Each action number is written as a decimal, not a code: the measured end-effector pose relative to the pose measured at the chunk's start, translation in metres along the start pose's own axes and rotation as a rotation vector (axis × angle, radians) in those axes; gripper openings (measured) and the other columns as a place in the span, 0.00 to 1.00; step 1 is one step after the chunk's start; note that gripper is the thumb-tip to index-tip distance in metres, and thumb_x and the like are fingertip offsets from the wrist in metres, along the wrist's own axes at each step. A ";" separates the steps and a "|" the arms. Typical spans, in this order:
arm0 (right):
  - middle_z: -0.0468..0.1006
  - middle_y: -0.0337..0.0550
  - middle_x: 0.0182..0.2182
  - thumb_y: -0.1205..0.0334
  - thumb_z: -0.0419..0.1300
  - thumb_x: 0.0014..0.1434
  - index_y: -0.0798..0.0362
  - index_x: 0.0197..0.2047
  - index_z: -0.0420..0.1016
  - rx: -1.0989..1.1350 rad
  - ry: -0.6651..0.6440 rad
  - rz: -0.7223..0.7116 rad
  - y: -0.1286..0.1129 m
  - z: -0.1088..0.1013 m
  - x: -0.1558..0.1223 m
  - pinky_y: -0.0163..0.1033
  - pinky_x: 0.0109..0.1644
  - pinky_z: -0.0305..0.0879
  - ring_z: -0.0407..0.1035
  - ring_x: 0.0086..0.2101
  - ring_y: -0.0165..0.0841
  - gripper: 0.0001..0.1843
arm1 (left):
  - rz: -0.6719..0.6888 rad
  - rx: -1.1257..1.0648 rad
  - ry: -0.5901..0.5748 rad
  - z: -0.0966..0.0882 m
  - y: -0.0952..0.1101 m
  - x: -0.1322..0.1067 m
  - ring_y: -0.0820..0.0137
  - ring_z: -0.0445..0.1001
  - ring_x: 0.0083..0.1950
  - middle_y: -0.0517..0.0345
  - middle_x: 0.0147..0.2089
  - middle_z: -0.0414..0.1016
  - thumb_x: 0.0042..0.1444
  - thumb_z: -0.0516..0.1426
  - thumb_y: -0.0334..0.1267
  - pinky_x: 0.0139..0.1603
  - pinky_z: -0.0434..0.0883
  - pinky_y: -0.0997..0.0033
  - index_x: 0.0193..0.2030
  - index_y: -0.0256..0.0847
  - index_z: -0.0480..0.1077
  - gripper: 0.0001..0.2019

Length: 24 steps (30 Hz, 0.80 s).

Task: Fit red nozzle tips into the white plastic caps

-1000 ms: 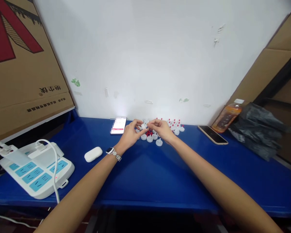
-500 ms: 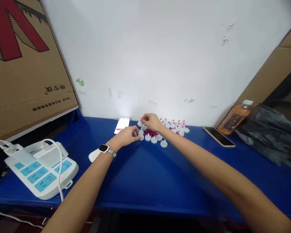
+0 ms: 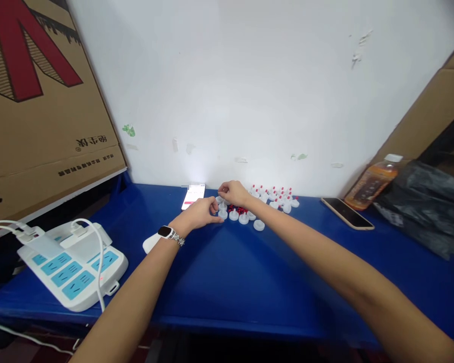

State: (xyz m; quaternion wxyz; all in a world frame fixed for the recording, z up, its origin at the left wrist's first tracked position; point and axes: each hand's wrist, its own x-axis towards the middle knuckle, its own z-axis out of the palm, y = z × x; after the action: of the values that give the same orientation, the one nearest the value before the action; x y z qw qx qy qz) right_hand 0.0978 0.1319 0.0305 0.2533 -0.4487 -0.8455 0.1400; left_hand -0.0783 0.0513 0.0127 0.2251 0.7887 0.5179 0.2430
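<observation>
Several whitish translucent caps with short nozzles (image 3: 243, 218) stand in a group on the blue table, close to the wall. Beside the left end of this group is my left hand (image 3: 201, 212), thumb and fingers apart, the thumb near a cap (image 3: 222, 215). My right hand (image 3: 234, 192) is over the back of the group with its fingertips pinched together; what they hold, if anything, is too small to make out. Under my right wrist lies a pile of small red tips (image 3: 236, 209), partly hidden. To the right, caps with red tips on their nozzles (image 3: 282, 195) stand close together.
A lit phone (image 3: 193, 195) lies behind my left hand. At left are a white power strip (image 3: 79, 277) with cables and a large cardboard box (image 3: 60, 121). A dark phone (image 3: 347, 214), an orange drink bottle (image 3: 373, 184) and a black plastic bag (image 3: 427, 201) are at right.
The whole view has shifted slightly. My right hand has drawn back a little from the cap below its fingertips, while my left hand stays beside the same caps.
</observation>
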 end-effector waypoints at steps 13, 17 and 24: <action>0.76 0.39 0.25 0.57 0.56 0.60 0.54 0.38 0.77 0.193 0.429 0.118 0.057 -0.066 -0.112 0.36 0.34 0.60 0.66 0.26 0.31 0.12 | 0.122 0.102 0.121 0.003 0.023 0.002 0.69 0.69 0.29 0.58 0.30 0.74 0.58 0.58 0.48 0.31 0.63 0.70 0.34 0.41 0.70 0.12; 0.75 0.38 0.24 0.56 0.56 0.60 0.54 0.39 0.76 0.179 0.566 0.205 0.077 -0.083 -0.146 0.36 0.33 0.59 0.65 0.25 0.31 0.12 | 0.213 0.081 0.143 0.013 0.049 0.008 0.70 0.68 0.31 0.58 0.33 0.75 0.62 0.55 0.49 0.32 0.63 0.70 0.37 0.42 0.71 0.13; 0.78 0.38 0.27 0.60 0.59 0.57 0.52 0.40 0.76 0.079 0.420 0.345 0.098 -0.083 -0.160 0.36 0.36 0.61 0.70 0.28 0.31 0.09 | 0.322 0.126 0.030 0.054 0.101 0.056 0.67 0.72 0.34 0.57 0.34 0.76 0.62 0.54 0.44 0.33 0.64 0.69 0.38 0.42 0.71 0.10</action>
State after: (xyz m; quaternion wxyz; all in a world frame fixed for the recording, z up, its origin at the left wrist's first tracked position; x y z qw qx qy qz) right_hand 0.2863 0.0552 0.0059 0.4129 -0.5951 -0.6794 0.1175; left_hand 0.0461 0.0610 0.0399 0.1258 0.8703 0.4023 0.2546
